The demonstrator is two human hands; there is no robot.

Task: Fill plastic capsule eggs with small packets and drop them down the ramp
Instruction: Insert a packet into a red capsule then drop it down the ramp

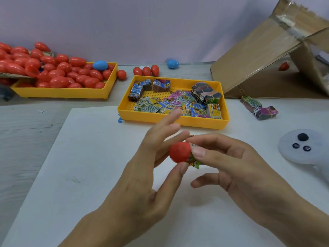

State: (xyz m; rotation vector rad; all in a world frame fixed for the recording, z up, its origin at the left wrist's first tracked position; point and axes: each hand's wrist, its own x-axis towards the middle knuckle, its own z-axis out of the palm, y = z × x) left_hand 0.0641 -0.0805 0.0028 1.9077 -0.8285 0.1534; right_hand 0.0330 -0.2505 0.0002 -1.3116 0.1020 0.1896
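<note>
Centre frame: your left hand (151,168) is pinching a red plastic capsule egg half (179,152) while your right hand (229,161) is gripping a small printed packet (194,162) and pressing it into the half's open side. Keep tucking the protruding corner inside. The yellow packet tray (203,121) is lying just above; the cardboard ramp (263,56) is standing upper right, unobstructed.
</note>
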